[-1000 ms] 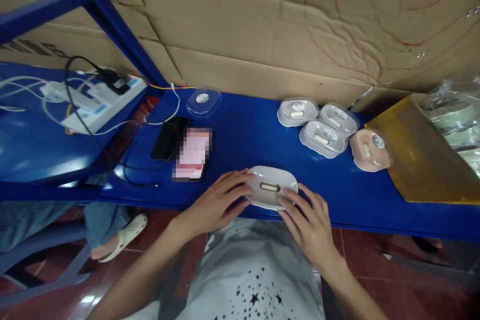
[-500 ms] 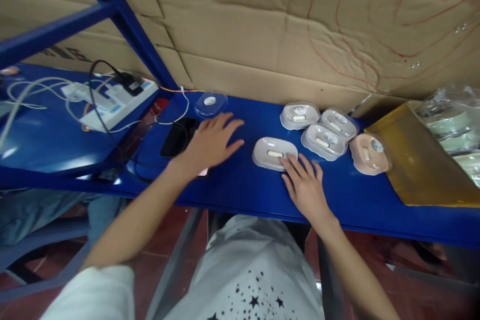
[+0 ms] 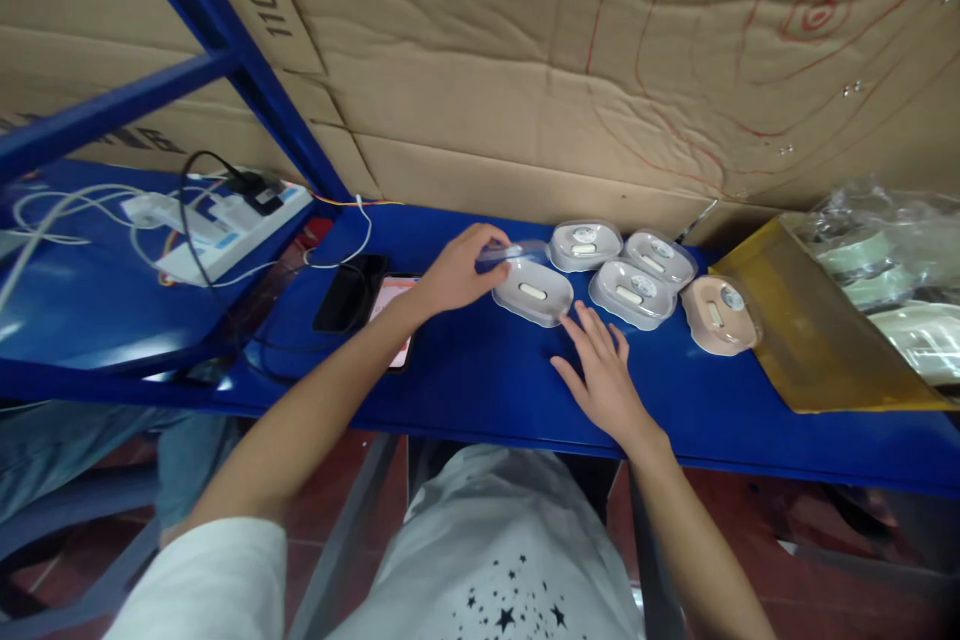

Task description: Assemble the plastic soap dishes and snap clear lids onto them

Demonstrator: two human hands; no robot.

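A pale grey oval dish [image 3: 553, 297] with a small cream bar in its middle lies on the blue tabletop. My left hand [image 3: 463, 270] pinches a clear plastic lid [image 3: 534, 248] over the dish's far edge, tilted and only partly covering it. Fingers spread, my right hand [image 3: 600, 370] is open, with a fingertip at the dish's near right edge. To the right stand three grey dishes [image 3: 634, 295] with clear lids and round stickers. Beside them is a pinkish lidded dish [image 3: 718, 318].
A phone with a lit screen [image 3: 399, 350] and a black phone [image 3: 349, 295] lie left of the dishes. A white power strip [image 3: 232, 245] with cables is farther left. At right, a brown carton [image 3: 817, 340] holds plastic-wrapped pale items. Cardboard [image 3: 465, 70] backs the table.
My left hand has moved right, bringing the clear lid from the back left of the table to the grey dish. My right hand stays near the dish's edge.
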